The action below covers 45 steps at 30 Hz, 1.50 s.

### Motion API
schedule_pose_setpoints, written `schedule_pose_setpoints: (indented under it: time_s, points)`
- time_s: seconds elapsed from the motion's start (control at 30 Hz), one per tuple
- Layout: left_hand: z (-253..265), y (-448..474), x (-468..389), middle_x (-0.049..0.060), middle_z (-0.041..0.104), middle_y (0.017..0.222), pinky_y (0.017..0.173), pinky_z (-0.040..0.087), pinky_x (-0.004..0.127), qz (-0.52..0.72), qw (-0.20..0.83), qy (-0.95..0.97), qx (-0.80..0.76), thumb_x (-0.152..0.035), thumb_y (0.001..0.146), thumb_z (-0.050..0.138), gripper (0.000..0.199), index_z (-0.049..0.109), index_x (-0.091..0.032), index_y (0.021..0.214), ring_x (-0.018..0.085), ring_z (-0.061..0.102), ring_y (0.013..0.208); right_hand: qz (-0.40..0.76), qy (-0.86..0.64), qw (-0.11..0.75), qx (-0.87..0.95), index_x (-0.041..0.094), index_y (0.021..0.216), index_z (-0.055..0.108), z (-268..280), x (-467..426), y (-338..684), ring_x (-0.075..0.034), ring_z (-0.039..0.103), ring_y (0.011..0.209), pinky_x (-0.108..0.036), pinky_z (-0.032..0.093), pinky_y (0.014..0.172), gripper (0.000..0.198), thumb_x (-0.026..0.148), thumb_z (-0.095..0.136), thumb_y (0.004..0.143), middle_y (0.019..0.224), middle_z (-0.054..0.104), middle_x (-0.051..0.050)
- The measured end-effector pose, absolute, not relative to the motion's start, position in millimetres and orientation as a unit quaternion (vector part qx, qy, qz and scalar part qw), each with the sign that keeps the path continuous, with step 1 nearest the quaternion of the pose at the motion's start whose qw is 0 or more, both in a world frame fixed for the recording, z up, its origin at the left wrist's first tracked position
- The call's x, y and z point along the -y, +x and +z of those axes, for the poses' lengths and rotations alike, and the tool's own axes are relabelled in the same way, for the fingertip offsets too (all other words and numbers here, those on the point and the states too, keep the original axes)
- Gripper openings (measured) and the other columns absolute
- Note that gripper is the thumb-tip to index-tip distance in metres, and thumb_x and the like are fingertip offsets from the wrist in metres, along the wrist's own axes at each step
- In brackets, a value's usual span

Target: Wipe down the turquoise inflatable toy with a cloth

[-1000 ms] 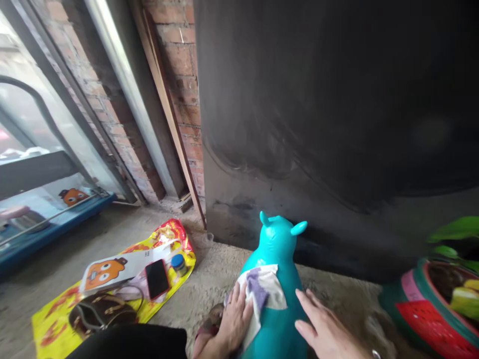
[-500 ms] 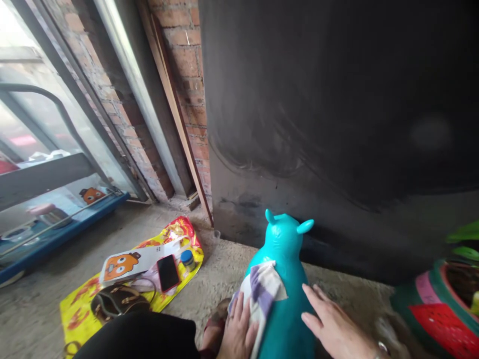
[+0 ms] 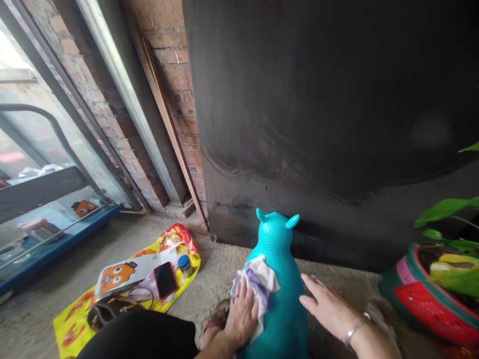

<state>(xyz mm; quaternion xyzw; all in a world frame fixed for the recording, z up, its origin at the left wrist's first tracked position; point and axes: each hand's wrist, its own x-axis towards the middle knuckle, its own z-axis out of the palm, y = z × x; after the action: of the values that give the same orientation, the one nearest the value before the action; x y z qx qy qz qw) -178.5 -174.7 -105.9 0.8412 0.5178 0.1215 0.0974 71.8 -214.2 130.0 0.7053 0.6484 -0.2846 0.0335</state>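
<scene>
Left hand [image 3: 242,311] is laid flat over a white and purple cloth [image 3: 264,279], its fingers extended rather than curled, so that the cloth is pressed beneath it, not clasped. By both, the near left side of a teal animal-shaped toy [image 3: 290,304] is covered; the toy is stood upright on the floor [image 3: 217,264], near the centre. Compared with half a second ago, the hand has been brought farther along the toy, towards its head, and the cloth, then spread in a broad flap, is now bunched into folds ahead of the fingers. By this, the cloth seems to be pushed along the toy's surface, while less of the toy is covered and the wrinkled cloth may have to be smoothed out.

Right hand [image 3: 329,301] is held wide, with nothing in it, just beside the toy's right side; whether the toy is touched by it cannot be told. A bracelet [image 3: 355,331] is worn on that wrist.

Farther left, a phone [image 3: 165,280] and a blue-lidded jar [image 3: 184,267] are set on a yellow sheet [image 3: 77,319]. On the right, a plant is held in a painted pot [image 3: 426,306]. Beyond everything, the view is closed off by a dark board [image 3: 318,124].
</scene>
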Motion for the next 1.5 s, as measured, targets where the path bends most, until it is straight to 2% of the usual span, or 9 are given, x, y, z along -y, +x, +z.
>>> schedule_pose_setpoints:
  time_s: [0.1, 0.17, 0.37, 0.53, 0.8, 0.97, 1.13, 1.37, 1.5]
  points:
    - [-119.2, -202.7, 220.5, 0.008, 0.016, 0.159, 0.114, 0.032, 0.056, 0.127, 0.081, 0.859, -0.489, -0.053, 0.092, 0.037, 0.066, 0.016, -0.031, 0.151, 0.033, 0.015, 0.146, -0.276, 0.718, 0.034, -0.638, 0.003, 0.147, 0.027, 131.1, 217.1, 80.8, -0.026, 0.031, 0.14, -0.036, 0.028, 0.116, 0.06, 0.028, 0.038, 0.093, 0.15, 0.032, -0.022]
    - [-119.4, -209.8, 233.9, 0.008, 0.012, 0.159, 0.113, 0.031, 0.06, 0.128, 0.073, 0.872, -0.467, -0.059, 0.088, 0.045, 0.077, 0.01, -0.033, 0.151, 0.036, 0.01, 0.146, -0.274, 0.726, 0.035, -0.63, 0.004, 0.148, 0.025, 133.3, 219.9, 84.6, -0.025, 0.029, 0.141, -0.036, 0.026, 0.117, 0.061, 0.03, 0.037, 0.094, 0.151, 0.03, -0.021]
    - [-61.5, -158.4, 180.0, 0.007, 0.005, 0.161, 0.116, 0.02, 0.062, 0.029, 0.157, 0.837, -0.523, -0.058, 0.091, 0.038, 0.064, 0.026, -0.032, 0.148, 0.036, 0.005, 0.147, -0.28, 0.733, 0.019, -0.619, 0.007, 0.148, 0.026, 135.0, 222.5, 84.2, -0.027, 0.031, 0.141, -0.039, 0.029, 0.116, 0.062, 0.032, 0.04, 0.093, 0.151, 0.031, -0.021]
    - [-36.7, -130.0, 158.5, 0.014, 0.005, 0.16, 0.112, 0.021, 0.068, 0.03, 0.15, 0.824, -0.546, -0.058, 0.091, 0.039, 0.068, 0.025, -0.026, 0.149, 0.042, 0.006, 0.145, -0.286, 0.733, 0.01, -0.617, 0.003, 0.146, 0.03, 135.7, 220.9, 81.2, -0.029, 0.035, 0.138, -0.04, 0.03, 0.115, 0.061, 0.03, 0.041, 0.092, 0.147, 0.035, -0.025]
    - [-58.2, -207.9, 229.2, 0.006, -0.003, 0.159, 0.107, 0.03, 0.07, 0.028, 0.123, 0.932, -0.34, -0.058, 0.091, 0.042, 0.064, 0.013, -0.046, 0.147, 0.042, 0.009, 0.145, -0.266, 0.739, -0.005, -0.619, 0.005, 0.147, 0.029, 141.2, 228.9, 82.4, -0.029, 0.033, 0.139, -0.04, 0.032, 0.113, 0.061, 0.03, 0.042, 0.093, 0.148, 0.033, -0.026]
    - [-25.9, -159.6, 186.3, 0.004, 0.002, 0.161, 0.109, 0.023, 0.072, 0.021, 0.15, 0.902, -0.404, -0.066, 0.086, 0.043, 0.068, 0.025, -0.041, 0.146, 0.04, 0.004, 0.146, -0.275, 0.732, -0.012, -0.623, 0.006, 0.147, 0.03, 145.9, 225.3, 78.1, -0.029, 0.034, 0.139, -0.041, 0.032, 0.113, 0.061, 0.031, 0.043, 0.092, 0.148, 0.033, -0.025]
    - [-2.8, -112.0, 152.8, 0.012, 0.004, 0.16, 0.108, 0.02, 0.074, 0.018, 0.152, 0.859, -0.488, -0.06, 0.089, 0.042, 0.062, 0.041, -0.028, 0.142, 0.043, 0.002, 0.144, -0.281, 0.734, -0.014, -0.618, 0.006, 0.145, 0.034, 142.2, 223.5, 83.6, -0.029, 0.036, 0.137, -0.04, 0.036, 0.11, 0.06, 0.03, 0.043, 0.091, 0.145, 0.039, -0.023]
    - [-30.0, -177.8, 208.6, 0.002, -0.003, 0.16, 0.108, 0.019, 0.075, -0.036, 0.159, 0.925, -0.344, -0.052, 0.081, 0.06, 0.074, 0.019, -0.052, 0.144, 0.042, 0.002, 0.145, -0.265, 0.745, -0.018, -0.612, 0.006, 0.146, 0.033, 142.8, 228.8, 89.0, -0.031, 0.037, 0.137, -0.042, 0.038, 0.108, 0.06, 0.03, 0.041, 0.091, 0.144, 0.04, -0.025]
    - [-24.7, -176.1, 202.4, -0.002, -0.008, 0.16, 0.107, 0.015, 0.078, -0.054, 0.158, 0.942, -0.291, -0.056, 0.078, 0.063, 0.072, 0.028, -0.053, 0.14, 0.044, 0.003, 0.144, -0.26, 0.738, -0.045, -0.621, 0.007, 0.146, 0.034, 148.0, 228.0, 82.5, -0.03, 0.041, 0.134, -0.042, 0.036, 0.11, 0.06, 0.03, 0.043, 0.09, 0.145, 0.039, -0.024]
